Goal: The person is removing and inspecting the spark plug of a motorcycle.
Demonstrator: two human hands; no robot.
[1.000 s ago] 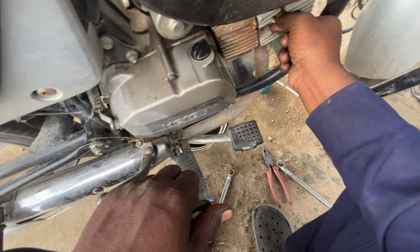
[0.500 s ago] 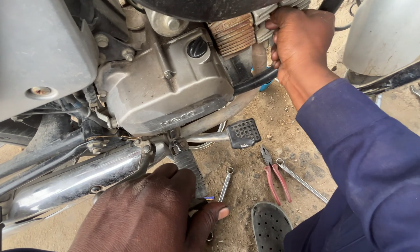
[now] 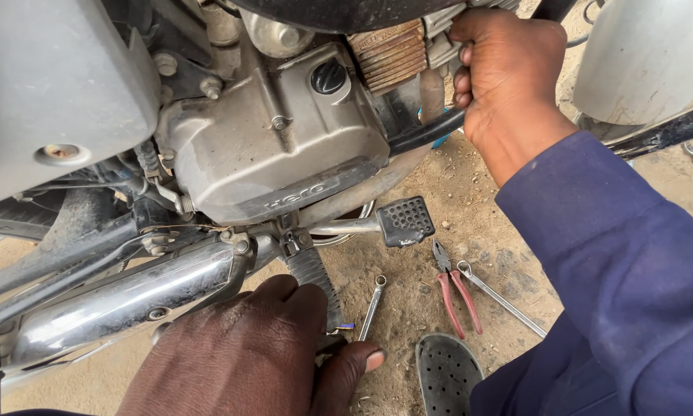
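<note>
At lower centre, the left hand is clamped on the footpeg. At upper right, the right hand curls, seemingly gripping the frame tube; pliers lie on the ground.

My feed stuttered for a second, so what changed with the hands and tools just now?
Very little. The right hand keeps its grip on the black frame tube by the engine, and the left hand stays on the ribbed footpeg. Only the view shifted slightly. The red-handled pliers and the spanner lie where they were.
</note>
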